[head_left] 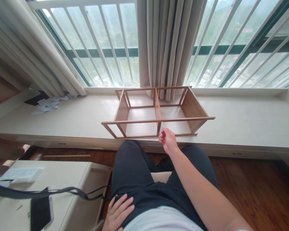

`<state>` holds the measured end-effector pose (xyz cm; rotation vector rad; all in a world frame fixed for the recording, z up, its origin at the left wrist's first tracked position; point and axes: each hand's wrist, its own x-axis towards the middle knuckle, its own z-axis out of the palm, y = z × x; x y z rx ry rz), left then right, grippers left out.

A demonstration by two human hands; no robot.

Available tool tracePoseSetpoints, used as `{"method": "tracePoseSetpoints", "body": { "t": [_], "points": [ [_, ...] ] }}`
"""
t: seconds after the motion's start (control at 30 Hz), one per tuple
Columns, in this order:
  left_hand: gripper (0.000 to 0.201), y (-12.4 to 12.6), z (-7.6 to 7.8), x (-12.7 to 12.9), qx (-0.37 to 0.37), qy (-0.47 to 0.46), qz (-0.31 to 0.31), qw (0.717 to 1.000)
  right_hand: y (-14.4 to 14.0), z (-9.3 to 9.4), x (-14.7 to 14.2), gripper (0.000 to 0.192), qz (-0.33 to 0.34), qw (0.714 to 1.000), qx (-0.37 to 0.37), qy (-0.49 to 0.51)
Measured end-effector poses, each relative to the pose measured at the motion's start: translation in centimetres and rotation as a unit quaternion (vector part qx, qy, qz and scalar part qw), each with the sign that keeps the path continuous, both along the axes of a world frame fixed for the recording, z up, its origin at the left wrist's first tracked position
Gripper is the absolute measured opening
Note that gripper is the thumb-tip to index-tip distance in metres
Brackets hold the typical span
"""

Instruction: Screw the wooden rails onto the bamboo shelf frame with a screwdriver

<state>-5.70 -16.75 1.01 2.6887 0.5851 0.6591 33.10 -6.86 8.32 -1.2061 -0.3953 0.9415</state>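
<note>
A brown wooden rack (132, 121) lies on the white window ledge, with solid end panels and a divider in the middle. My right hand (168, 140) is closed in a pinch at the front edge of the rack, by the middle divider. From its fingertips a thin light-coloured rod (162, 124) points up against the front rail; too little of it shows to name its kind. My left hand (119, 211) rests flat on my dark trousers at the hip, fingers spread, holding nothing.
Torn paper pieces (47, 105) lie on the ledge (238, 118) at left. A white cabinet (69, 179) at lower left bears a phone (40, 210) and a white box (21, 175); a black strap (60, 193) crosses over it. Curtains (165, 48) hang behind the rack.
</note>
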Motion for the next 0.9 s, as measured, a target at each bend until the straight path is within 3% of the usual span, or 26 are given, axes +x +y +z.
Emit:
{"method": "tracePoseSetpoints", "body": {
  "t": [0.07, 0.17, 0.2, 0.27, 0.53, 0.9],
  "points": [
    [0.058, 0.0, 0.0, 0.0, -0.002, 0.001, 0.003, 1.000, -0.2, -0.1, 0.3, 0.037, -0.033, 0.983, -0.052, -0.172],
    [0.057, 0.0, 0.0, 0.0, 0.000, 0.003, 0.005, 1.000, -0.4, 0.1, 1.3, 0.032, -0.064, 0.881, -0.144, -0.447],
    [0.056, 0.0, 0.0, 0.0, 0.001, 0.003, 0.004, 1.000, -0.5, 0.2, 1.6, 0.030, -0.061, 0.847, -0.168, -0.501],
    [0.056, 0.0, 0.0, 0.0, 0.000, 0.000, 0.001, 1.000, -0.5, 0.3, 2.3, 0.028, -0.048, 0.808, -0.196, -0.553],
    [0.057, -0.2, -0.1, 0.0, -0.014, 0.008, 0.011, 1.000, -0.5, 0.7, 2.9, 0.027, 0.012, 0.778, -0.193, -0.597],
    [0.055, 0.0, -0.4, -0.2, -0.010, -0.002, 0.000, 1.000, -0.4, 0.5, 3.3, 0.025, -0.008, 0.772, -0.199, -0.604]
  ]
}}
